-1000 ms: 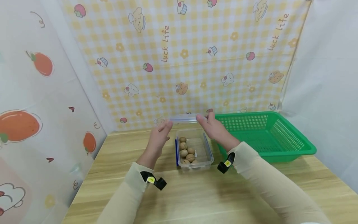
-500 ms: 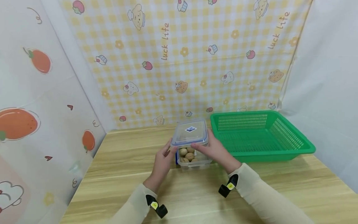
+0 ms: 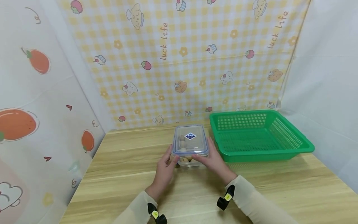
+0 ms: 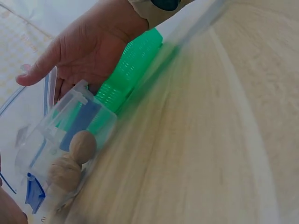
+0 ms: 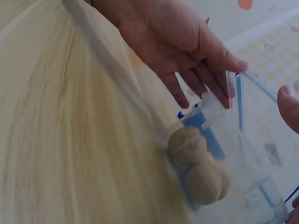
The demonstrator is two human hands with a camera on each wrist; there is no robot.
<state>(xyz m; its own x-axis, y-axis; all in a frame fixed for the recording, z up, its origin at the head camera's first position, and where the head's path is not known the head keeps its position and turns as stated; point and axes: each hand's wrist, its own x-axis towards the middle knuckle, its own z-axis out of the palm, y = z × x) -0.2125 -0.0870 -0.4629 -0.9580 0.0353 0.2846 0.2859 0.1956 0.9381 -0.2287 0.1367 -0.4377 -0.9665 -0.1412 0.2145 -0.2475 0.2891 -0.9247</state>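
A clear plastic container (image 3: 193, 165) with several walnuts (image 4: 65, 172) inside stands on the table. Over its top lies a clear lid (image 3: 193, 144) with a blue seal and a diamond-shaped label. My left hand (image 3: 163, 171) holds the lid at its near left corner, thumb on the rim and fingers along the side. The near right corner is held the same way by my right hand (image 3: 215, 160). Both wrist views show the lid slanting above the container's near edge; whether its far edge touches the container is hard to tell. A blue latch (image 4: 35, 193) hangs at the side.
To the right of the container stands a green plastic basket (image 3: 263, 153), close to my right hand. The wooden table (image 3: 131, 161) runs back to a yellow checked cloth (image 3: 167, 74). Printed white sheeting (image 3: 61, 124) borders the left side.
My hands have brought the lid down and towards me, from raised behind the container to over its top. It now covers most of the walnuts. Container and basket stay in place.
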